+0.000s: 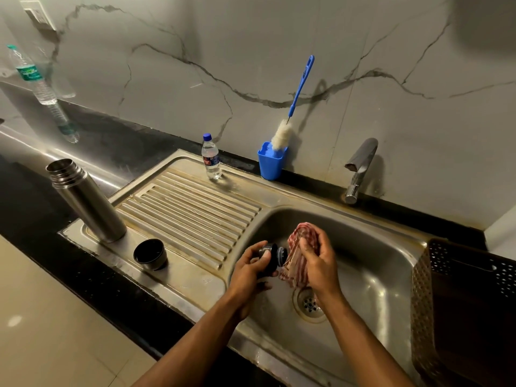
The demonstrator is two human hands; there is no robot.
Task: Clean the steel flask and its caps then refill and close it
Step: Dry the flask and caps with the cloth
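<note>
The open steel flask (83,199) stands upright at the left end of the drainboard (192,210). Its dark cup cap (150,255) sits mouth up just in front of it. Over the sink basin (371,277), my left hand (251,270) grips the black inner stopper cap (273,256). My right hand (317,263) holds a red-and-white checked cloth (300,247) bunched against the stopper's end.
A small water bottle (211,157) stands at the back of the drainboard. A blue cup (270,164) holds a blue-handled bottle brush (293,113). The tap (360,166) is behind the basin, a perforated dark basket (469,303) at right, and a large bottle (33,76) far left.
</note>
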